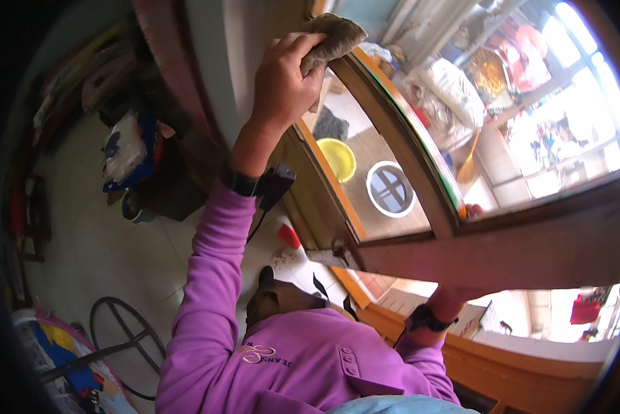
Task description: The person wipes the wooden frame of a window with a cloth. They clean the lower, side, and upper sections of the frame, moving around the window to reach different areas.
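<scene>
My left hand (pixel 289 77) is raised at the top, its fingers and thumb closed on a crumpled brown-grey cloth (pixel 333 41). The cloth lies against the upper part of a wooden-framed glazed window sash (pixel 413 139). A metal latch (pixel 343 248) sits at a lower corner of the sash. My right hand (pixel 449 300) is at the lower edge of the wide bottom rail (pixel 527 248); the rail hides its fingers, so its grip cannot be made out. Both wrists have dark bands.
Beyond the glass are a yellow basin (pixel 336 158), a white-rimmed round basin (pixel 391 189), a broom (pixel 468 160) and white sacks (pixel 452 93). An orange wooden sill (pixel 522 362) runs at lower right. A dark metal ring frame (pixel 129 341) and a bag-topped box (pixel 165 194) stand at left.
</scene>
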Action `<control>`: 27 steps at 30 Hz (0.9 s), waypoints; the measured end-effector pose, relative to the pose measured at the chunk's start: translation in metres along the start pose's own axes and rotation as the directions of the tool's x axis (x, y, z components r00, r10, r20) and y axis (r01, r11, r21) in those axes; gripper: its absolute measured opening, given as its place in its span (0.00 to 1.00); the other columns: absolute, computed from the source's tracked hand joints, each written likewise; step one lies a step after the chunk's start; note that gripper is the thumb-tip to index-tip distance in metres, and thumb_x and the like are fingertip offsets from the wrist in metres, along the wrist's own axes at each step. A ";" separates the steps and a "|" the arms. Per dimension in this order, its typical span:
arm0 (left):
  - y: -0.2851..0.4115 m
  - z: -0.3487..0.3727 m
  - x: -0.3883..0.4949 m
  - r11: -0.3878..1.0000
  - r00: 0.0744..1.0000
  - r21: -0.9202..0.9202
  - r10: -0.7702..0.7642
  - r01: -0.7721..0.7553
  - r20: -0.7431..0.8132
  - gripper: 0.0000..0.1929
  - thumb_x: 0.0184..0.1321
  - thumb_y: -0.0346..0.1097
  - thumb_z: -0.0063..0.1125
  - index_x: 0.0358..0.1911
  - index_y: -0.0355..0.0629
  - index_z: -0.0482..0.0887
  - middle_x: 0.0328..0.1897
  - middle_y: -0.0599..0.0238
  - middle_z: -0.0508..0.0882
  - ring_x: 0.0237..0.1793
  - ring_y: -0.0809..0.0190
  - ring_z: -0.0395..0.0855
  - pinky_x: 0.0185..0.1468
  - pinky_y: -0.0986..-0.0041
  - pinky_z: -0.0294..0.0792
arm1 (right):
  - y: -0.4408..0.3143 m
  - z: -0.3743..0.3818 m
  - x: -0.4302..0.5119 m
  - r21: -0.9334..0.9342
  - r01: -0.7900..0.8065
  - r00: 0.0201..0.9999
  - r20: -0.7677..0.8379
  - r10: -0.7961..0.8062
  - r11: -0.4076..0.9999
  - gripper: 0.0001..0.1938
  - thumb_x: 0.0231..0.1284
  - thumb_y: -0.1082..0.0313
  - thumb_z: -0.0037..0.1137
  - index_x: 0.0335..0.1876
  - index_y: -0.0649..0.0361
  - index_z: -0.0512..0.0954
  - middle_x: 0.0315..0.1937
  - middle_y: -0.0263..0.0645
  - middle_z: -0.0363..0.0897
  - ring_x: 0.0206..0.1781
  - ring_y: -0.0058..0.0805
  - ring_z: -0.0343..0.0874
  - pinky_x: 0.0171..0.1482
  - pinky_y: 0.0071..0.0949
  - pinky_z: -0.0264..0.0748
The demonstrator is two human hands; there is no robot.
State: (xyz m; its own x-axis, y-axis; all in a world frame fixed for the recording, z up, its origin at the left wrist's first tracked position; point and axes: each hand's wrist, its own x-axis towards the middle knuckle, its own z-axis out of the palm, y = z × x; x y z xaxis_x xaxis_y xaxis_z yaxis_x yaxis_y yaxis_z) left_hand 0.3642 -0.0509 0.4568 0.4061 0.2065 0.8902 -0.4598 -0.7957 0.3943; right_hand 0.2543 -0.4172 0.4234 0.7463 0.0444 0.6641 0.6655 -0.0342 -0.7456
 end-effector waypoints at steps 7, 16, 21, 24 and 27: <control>0.149 -0.011 -0.079 0.994 0.992 -0.061 0.097 -0.092 0.080 0.23 0.49 0.27 0.65 0.53 0.42 0.83 0.54 0.50 0.81 0.51 0.42 0.78 0.55 0.54 0.72 | 0.015 -0.018 0.004 0.083 0.115 0.991 -0.073 -0.109 0.990 0.34 0.79 0.44 0.35 0.71 0.72 0.61 0.64 0.60 0.70 0.65 0.48 0.73 0.68 0.48 0.69; 0.218 0.006 -0.135 0.943 1.000 -0.334 0.007 -0.009 -0.007 0.23 0.52 0.30 0.67 0.55 0.44 0.83 0.59 0.52 0.80 0.53 0.45 0.78 0.55 0.54 0.70 | 0.021 -0.029 0.001 0.363 -0.119 0.990 -0.025 0.137 0.924 0.42 0.72 0.27 0.32 0.65 0.64 0.72 0.57 0.37 0.78 0.60 0.30 0.75 0.62 0.32 0.72; 0.261 0.005 -0.152 0.908 0.938 -0.235 0.339 -0.346 -0.072 0.17 0.56 0.42 0.69 0.50 0.63 0.86 0.58 0.63 0.83 0.56 0.54 0.78 0.52 0.63 0.74 | 0.016 -0.028 -0.021 0.874 -0.374 0.927 0.342 0.155 0.311 0.37 0.78 0.34 0.28 0.73 0.61 0.63 0.67 0.40 0.71 0.66 0.30 0.71 0.68 0.31 0.67; 0.267 0.023 -0.125 0.897 0.902 -0.122 0.408 -0.425 -0.144 0.16 0.56 0.44 0.69 0.49 0.65 0.86 0.59 0.65 0.83 0.56 0.54 0.78 0.52 0.63 0.74 | 0.042 -0.023 -0.038 0.861 -0.353 0.934 0.302 0.191 0.367 0.30 0.78 0.45 0.40 0.72 0.61 0.64 0.67 0.40 0.72 0.66 0.32 0.71 0.71 0.31 0.65; 0.274 0.029 -0.075 0.871 0.837 -0.057 0.448 -0.488 -0.315 0.16 0.53 0.44 0.69 0.47 0.64 0.87 0.57 0.64 0.84 0.54 0.54 0.80 0.50 0.63 0.72 | 0.068 -0.025 -0.043 0.580 -0.244 0.970 0.134 0.205 0.777 0.30 0.76 0.47 0.43 0.73 0.60 0.64 0.68 0.40 0.71 0.68 0.34 0.70 0.74 0.31 0.62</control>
State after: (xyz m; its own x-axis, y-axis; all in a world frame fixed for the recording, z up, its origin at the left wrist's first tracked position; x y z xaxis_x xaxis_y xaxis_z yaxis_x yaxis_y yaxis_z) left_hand 0.2310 -0.3009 0.4909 -0.1153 -0.0044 0.9933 -0.6438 -0.7612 -0.0781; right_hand 0.2678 -0.4460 0.3456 0.8585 0.1696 0.4840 0.3293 0.5413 -0.7737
